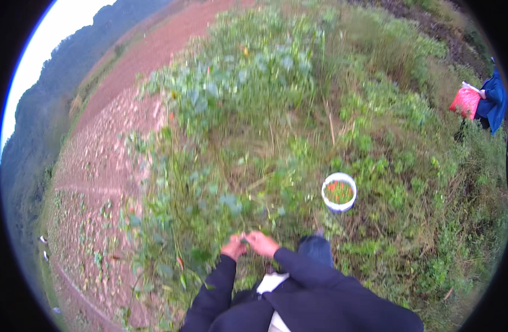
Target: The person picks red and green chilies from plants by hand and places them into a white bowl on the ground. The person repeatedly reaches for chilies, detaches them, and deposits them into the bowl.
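Observation:
My left hand and my right hand meet fingertip to fingertip low in the middle of the view, in front of my dark jacket. Between them is something small and greenish, too blurred to name; it may be part of a plant. Green leafy plants surround both hands. Up and to the right of them, a white bucket stands in the grass, with red and green produce inside, perhaps peppers. A reddish pod hangs among leaves left of my hands.
Dense leafy plants grow ahead, with weeds on the right. Bare reddish soil slopes away at left. At the far right stands another person in a blue jacket, holding a red bag. My jeans-clad leg is near the bucket.

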Demonstrator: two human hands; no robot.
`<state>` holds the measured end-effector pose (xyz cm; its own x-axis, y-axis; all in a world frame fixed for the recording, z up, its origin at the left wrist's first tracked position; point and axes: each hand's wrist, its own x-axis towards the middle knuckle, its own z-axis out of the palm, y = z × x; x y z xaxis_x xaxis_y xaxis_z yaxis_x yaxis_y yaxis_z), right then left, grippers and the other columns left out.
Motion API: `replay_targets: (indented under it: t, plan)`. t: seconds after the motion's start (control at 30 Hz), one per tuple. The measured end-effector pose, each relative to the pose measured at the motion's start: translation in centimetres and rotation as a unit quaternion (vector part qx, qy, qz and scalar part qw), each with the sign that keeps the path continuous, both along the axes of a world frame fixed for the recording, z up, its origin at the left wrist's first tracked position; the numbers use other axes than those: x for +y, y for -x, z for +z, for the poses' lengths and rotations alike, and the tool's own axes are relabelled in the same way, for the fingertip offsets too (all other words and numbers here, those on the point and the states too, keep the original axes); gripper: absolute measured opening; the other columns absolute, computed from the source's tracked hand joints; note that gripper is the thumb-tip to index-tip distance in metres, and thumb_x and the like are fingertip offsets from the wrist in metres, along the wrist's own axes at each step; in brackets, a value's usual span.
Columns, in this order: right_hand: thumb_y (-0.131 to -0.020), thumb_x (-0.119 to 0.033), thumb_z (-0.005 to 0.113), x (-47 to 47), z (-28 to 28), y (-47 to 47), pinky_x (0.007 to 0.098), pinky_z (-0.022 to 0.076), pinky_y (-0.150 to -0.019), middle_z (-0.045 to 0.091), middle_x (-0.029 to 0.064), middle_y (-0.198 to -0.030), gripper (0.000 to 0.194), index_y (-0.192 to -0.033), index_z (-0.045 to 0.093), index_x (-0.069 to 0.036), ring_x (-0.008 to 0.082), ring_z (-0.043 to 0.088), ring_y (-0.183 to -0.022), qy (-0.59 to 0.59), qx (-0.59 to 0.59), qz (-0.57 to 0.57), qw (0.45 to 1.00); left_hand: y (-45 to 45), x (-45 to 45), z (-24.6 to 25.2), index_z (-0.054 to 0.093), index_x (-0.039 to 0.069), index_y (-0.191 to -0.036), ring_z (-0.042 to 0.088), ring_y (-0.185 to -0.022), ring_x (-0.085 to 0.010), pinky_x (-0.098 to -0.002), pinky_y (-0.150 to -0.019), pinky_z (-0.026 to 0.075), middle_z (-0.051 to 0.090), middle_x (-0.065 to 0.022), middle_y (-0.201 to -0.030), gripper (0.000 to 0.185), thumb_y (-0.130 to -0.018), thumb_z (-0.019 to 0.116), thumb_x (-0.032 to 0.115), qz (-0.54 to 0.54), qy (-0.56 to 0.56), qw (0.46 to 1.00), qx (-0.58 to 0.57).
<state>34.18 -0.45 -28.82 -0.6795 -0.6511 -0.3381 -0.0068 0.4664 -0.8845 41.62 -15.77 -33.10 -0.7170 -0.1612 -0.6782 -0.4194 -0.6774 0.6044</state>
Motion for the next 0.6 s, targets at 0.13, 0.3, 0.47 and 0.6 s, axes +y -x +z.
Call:
replay_targets:
  t: [0.13,0.3,0.47,0.6]
  plan:
    - [-0.085,-0.016,0.056,0.3,-0.7,0.2,0.0309,0.0454,-0.062,0.06,0.0058,-0.073,0.013,-0.085,0.058,-0.003,0.0118,0.051,-0.067,0.245,-0.065,-0.119,0.96,0.8,0.9,2.6,0.056,0.006,-0.088,0.06,-0.08,-0.0157,-0.0272,-0.065,0.05,0.062,-0.0073,-0.092,0.006,-0.085,0.058,0.011,0.011,0.03,0.996,0.083]
    - [-0.092,-0.024,0.049,2.4,-0.4,1.2,0.0246,0.0387,-0.045,0.051,0.0014,-0.064,0.022,-0.085,0.055,-0.003,0.0114,0.047,-0.049,0.297,-0.203,-0.136,0.923,2.4,2.2,4.5,0.059,0.003,-0.087,0.05,-0.05,-0.0094,-0.0193,-0.043,0.04,0.057,-0.0017,-0.066,0.012,-0.088,0.056,0.014,0.035,0.027,0.998,0.036]
    - [-0.092,-0.023,0.051,4.2,0.9,2.2,0.0209,0.0383,-0.048,0.054,0.0014,-0.069,0.022,-0.085,0.056,-0.003,0.0073,0.046,-0.056,0.369,-0.371,-0.18,0.833,1.3,1.0,5.2,0.058,0.003,-0.089,0.056,-0.062,-0.0077,-0.0188,-0.054,0.05,0.057,-0.0006,-0.074,0.02,-0.089,0.058,0.023,0.022,0.016,0.999,0.022]
    - [-0.091,-0.025,0.053,3.0,0.1,2.2,0.0188,0.0419,-0.047,0.062,0.0044,-0.076,0.024,-0.088,0.058,-0.002,0.0071,0.055,-0.058,0.183,-0.356,-0.087,0.912,1.6,1.0,4.8,0.058,0.0,-0.098,0.057,-0.066,-0.0081,-0.0185,-0.059,0.05,0.057,-0.0011,-0.076,0.023,-0.09,0.057,0.021,-0.039,0.01,0.999,0.033]
